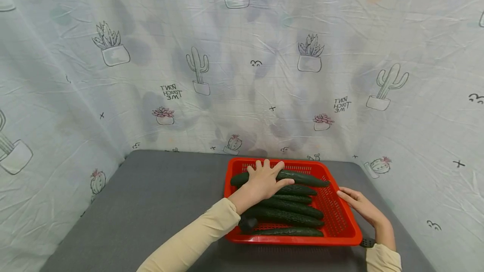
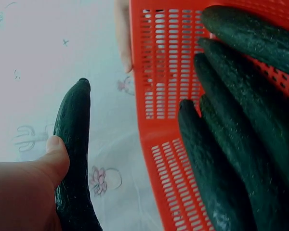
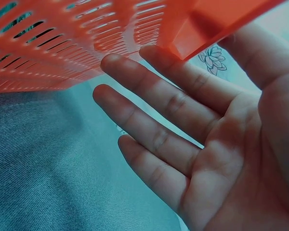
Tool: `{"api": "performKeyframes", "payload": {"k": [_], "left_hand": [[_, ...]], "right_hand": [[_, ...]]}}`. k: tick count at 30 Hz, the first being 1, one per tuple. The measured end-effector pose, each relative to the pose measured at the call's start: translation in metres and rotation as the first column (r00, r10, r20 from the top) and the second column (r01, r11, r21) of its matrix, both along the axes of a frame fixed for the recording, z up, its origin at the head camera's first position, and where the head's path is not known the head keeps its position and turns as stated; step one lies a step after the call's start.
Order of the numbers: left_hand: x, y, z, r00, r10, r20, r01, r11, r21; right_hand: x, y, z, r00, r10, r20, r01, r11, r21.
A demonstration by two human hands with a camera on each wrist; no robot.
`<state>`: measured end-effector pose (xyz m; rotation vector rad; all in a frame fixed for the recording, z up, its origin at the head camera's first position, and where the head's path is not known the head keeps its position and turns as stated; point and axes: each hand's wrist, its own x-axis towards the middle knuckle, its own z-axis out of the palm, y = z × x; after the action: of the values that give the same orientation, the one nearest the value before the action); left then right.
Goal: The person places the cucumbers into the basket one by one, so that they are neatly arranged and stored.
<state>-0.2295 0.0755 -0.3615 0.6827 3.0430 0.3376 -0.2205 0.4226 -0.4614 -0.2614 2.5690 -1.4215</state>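
Note:
A red plastic basket with slotted walls holds several dark green cucumbers, lying mostly crosswise. Over the far side of the basket, my left hand grips one cucumber around its middle. The thumb lies along this cucumber in the left wrist view, while the other fingers are hidden behind it. My right hand holds the basket's right rim, the thumb over the edge. From the right wrist view, its long fingers extend beneath the rim, fingertips close to the slotted outer wall.
The basket stands on the right part of a grey-covered table. Behind and at both sides hangs a pale curtain printed with potted cacti. The grey surface stretches out left of the basket.

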Motion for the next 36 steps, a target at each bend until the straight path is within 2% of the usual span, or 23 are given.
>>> {"api": "performKeyframes", "payload": {"k": [4,13,20,24,29,36], "left_hand": [[0.002,0.009,-0.006,1.000,0.006,0.018,-0.005,0.999,-0.048],[0.005,0.019,-0.020,0.995,0.059,0.078,-0.047,0.988,-0.149],[-0.003,0.023,-0.031,0.993,0.058,0.106,-0.040,0.986,-0.163],[-0.008,0.024,-0.035,0.992,0.066,0.107,-0.043,0.978,-0.206],[-0.008,0.026,-0.043,0.992,0.076,0.097,-0.049,0.965,-0.258],[-0.010,0.032,-0.059,0.994,0.070,0.083,-0.042,0.952,-0.304]], "right_hand": [[0.001,0.000,0.001,1.000,0.004,0.004,-0.004,1.000,-0.008],[0.002,0.002,-0.002,1.000,0.020,0.004,-0.020,1.000,-0.017],[0.000,0.001,-0.002,1.000,0.027,0.003,-0.027,0.999,-0.044],[0.001,0.001,-0.001,1.000,0.027,0.002,-0.027,0.999,-0.043],[0.001,0.001,-0.001,1.000,0.027,0.007,-0.027,0.999,-0.037],[0.001,0.002,0.000,1.000,0.026,0.014,-0.026,0.999,-0.039]]}}
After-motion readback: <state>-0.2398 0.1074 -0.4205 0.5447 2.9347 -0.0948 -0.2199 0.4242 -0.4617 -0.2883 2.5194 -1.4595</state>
